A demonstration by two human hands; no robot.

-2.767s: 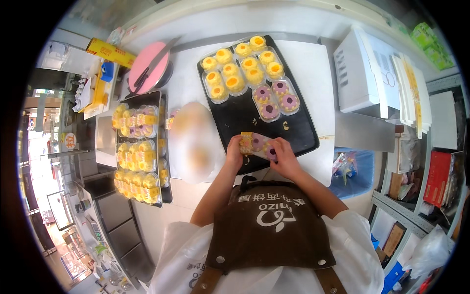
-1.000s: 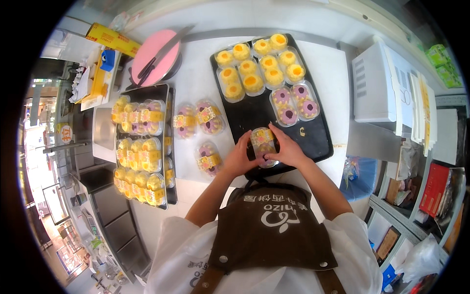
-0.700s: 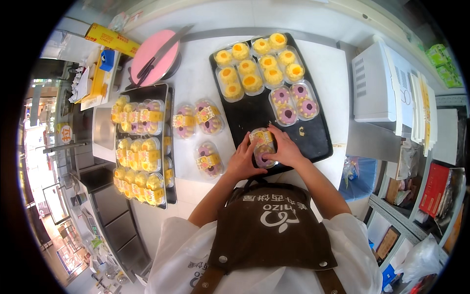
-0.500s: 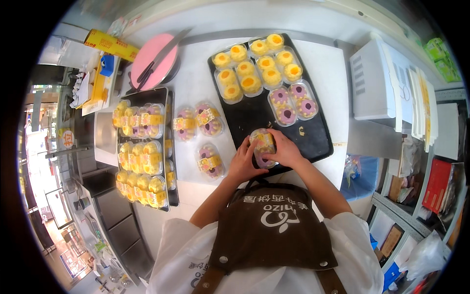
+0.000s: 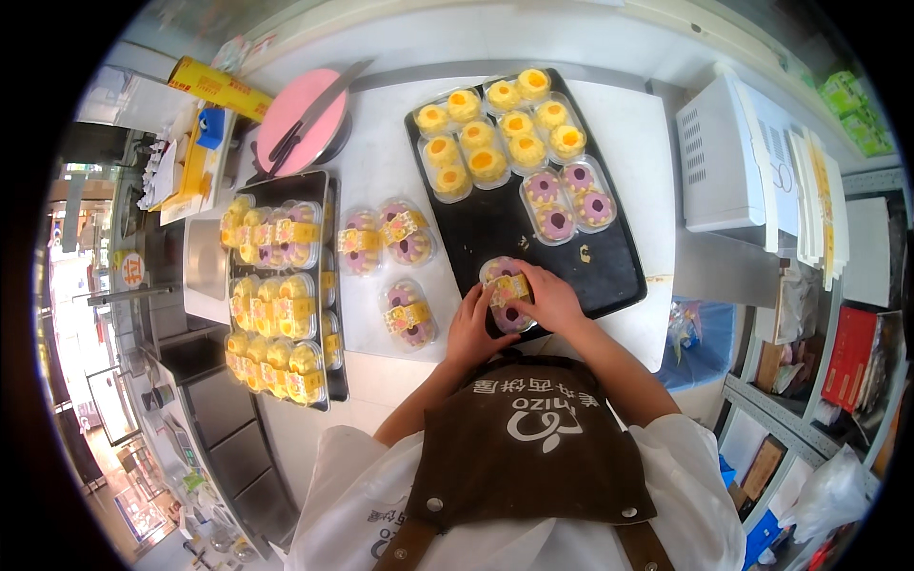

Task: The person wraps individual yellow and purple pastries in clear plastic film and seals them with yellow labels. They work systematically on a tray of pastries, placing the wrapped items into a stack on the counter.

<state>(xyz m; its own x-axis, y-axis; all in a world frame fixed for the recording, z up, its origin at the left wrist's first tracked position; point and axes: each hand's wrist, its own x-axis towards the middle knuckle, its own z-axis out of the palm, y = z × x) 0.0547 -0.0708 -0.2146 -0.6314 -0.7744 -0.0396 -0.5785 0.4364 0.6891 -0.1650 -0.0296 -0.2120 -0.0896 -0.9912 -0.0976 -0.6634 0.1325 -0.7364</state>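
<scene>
A clear plastic pack of two purple-and-yellow cakes (image 5: pixel 502 270) sits at the near end of the black baking tray (image 5: pixel 476 233), a yellow printed band across its middle. My left hand (image 5: pixel 471 330) grips its left side, fingers curved along the edge. From the right, my right hand (image 5: pixel 552 303) closes round it, its thumb near the band. Farther back on the tray are unbanded purple cake packs (image 5: pixel 555 221) and several packs of yellow cakes (image 5: pixel 486 165). To the left, a banded purple cake pack (image 5: pixel 408 314) lies on the white table (image 5: pixel 371 319) near two others.
A second black tray (image 5: pixel 333 381) at the left holds several banded packs. Behind it, a long knife (image 5: pixel 324 100) lies across a pink round board (image 5: pixel 286 100). A white boxy appliance (image 5: pixel 728 157) stands at the right, above a blue bin (image 5: pixel 705 347).
My fingers have drawn back from the top of the pack to its sides, so its yellow band shows more fully. The pack has shifted slightly left and lies flatter.
</scene>
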